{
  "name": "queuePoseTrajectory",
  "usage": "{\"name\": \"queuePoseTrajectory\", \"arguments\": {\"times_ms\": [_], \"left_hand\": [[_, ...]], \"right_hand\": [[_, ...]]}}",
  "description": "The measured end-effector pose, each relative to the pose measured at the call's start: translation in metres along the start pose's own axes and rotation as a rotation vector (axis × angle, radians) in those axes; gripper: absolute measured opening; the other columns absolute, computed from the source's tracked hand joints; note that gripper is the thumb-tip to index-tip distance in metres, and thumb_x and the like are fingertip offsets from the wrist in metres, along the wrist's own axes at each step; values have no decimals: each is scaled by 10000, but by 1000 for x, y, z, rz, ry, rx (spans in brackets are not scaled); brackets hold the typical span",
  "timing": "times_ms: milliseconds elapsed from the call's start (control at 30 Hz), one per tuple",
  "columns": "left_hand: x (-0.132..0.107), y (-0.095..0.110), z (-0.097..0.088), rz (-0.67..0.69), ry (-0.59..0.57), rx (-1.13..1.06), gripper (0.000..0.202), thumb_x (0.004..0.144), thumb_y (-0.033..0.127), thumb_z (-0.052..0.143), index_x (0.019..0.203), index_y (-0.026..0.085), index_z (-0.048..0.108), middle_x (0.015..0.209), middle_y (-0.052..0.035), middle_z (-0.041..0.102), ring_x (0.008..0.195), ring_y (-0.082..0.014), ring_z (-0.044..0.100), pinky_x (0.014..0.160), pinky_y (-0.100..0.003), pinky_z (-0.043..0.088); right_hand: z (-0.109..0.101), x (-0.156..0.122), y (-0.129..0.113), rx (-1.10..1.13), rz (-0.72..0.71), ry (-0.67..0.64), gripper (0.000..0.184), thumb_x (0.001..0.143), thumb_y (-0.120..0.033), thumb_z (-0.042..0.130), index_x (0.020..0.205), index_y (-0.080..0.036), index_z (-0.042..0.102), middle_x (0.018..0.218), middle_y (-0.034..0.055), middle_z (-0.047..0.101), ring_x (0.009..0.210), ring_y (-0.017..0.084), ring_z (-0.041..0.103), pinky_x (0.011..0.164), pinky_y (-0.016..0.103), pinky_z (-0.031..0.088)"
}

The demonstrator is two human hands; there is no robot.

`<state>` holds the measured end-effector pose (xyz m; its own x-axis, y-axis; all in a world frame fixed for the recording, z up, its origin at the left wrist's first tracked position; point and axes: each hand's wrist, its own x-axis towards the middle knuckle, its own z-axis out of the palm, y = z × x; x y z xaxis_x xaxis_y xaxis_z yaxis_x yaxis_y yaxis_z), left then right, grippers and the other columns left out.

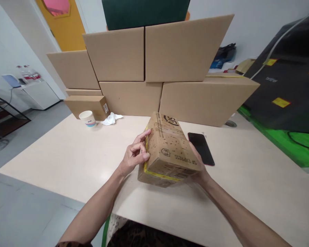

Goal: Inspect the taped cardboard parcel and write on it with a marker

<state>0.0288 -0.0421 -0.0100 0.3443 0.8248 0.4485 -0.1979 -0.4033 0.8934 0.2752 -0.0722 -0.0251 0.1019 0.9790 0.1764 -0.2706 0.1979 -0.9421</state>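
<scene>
A small brown cardboard parcel (167, 149) with black print and yellow tape along its edges is held tilted above the beige table (67, 161). My left hand (135, 154) grips its left side, fingers curled on the taped edge. My right hand (199, 171) supports the right side and underside, mostly hidden behind the parcel. A black phone (201, 148) lies flat on the table just right of the parcel.
Large plain cardboard boxes (144, 68) are stacked in a wall along the table's far edge. A paper cup (88, 118) and a crumpled white tissue (111, 119) sit at the far left. A dark covered object (285, 89) and a green surface (285, 137) lie at the right.
</scene>
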Motion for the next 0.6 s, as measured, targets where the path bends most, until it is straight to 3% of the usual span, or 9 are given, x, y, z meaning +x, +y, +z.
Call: {"name": "queuePoseTrajectory", "arguments": {"times_ms": [133, 233, 300, 367, 467, 600], "left_hand": [[3, -1, 3, -29, 74, -57, 443, 839, 546, 798, 643, 199, 603, 1600, -109, 544, 1549, -369, 417, 1283, -579, 259], [6, 2, 8, -71, 181, -150, 433, 811, 550, 824, 681, 197, 610, 1540, -116, 605, 1524, -373, 453, 1266, -578, 298], [8, 4, 11, -139, 265, -194, 390, 797, 569, 834, 860, 212, 688, 1484, -114, 652, 1494, -373, 489, 1235, -572, 354], [8, 5, 13, -230, 302, -215, 502, 831, 620, 786, 1146, 236, 714, 1470, -113, 666, 1488, -371, 496, 1211, -554, 400], [9, 4, 13, -298, 192, -231, 714, 891, 712, 660, 1422, 236, 628, 1582, -121, 572, 1548, -383, 414, 1230, -537, 401], [6, 5, 11, -171, 55, -215, 876, 830, 763, 688, 1545, 283, 529, 1702, -83, 421, 1605, -393, 311, 1295, -567, 315]], "right_hand": [[1, 1, 1, -49, -55, -91, 407, 893, -680, 684, 1093, -336, 769, 1558, 15, 604, 1487, 295, 512, 1227, 506, 426], [-2, 1, 10, -28, -92, -130, 318, 936, -615, 671, 1052, -332, 755, 1645, -20, 511, 1555, 279, 424, 1257, 518, 379], [-3, 0, 16, -1, -61, -141, 354, 953, -609, 654, 1167, -338, 734, 1634, 2, 525, 1548, 281, 434, 1216, 525, 434], [-3, -1, 19, -2, -23, -169, 439, 974, -603, 632, 1325, -345, 685, 1597, 30, 569, 1525, 280, 468, 1186, 518, 469], [-1, -4, 17, -9, -11, -245, 488, 1013, -575, 586, 1454, -369, 616, 1605, 18, 565, 1514, 270, 484, 1192, 503, 468], [0, -8, 7, -7, -57, -242, 540, 1000, -588, 592, 1508, -405, 571, 1661, -26, 496, 1565, 268, 413, 1254, 508, 397]]}}
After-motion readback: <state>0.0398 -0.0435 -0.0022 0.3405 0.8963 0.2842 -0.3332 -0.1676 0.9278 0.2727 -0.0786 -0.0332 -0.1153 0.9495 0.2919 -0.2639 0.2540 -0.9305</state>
